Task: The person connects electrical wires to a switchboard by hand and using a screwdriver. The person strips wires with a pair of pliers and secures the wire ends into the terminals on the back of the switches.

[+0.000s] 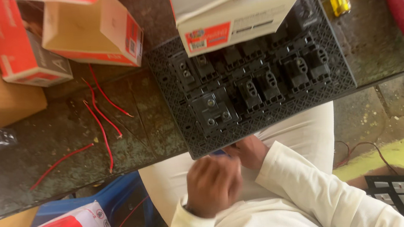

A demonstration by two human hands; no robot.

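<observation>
Black switch plate [259, 87] lies face down at the table's [64, 138] near edge as both hands, left [213, 185] clenched, right [251, 151] grasping something unclear, meet just below it, apparently mid-wiring.

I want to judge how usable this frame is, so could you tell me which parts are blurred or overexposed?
Head view: the left hand is smeared by motion blur; the right hand is softer still, half hidden under the switch plate, which is fairly sharp; the white sleeve and box look washed out by bright daylight.
</observation>
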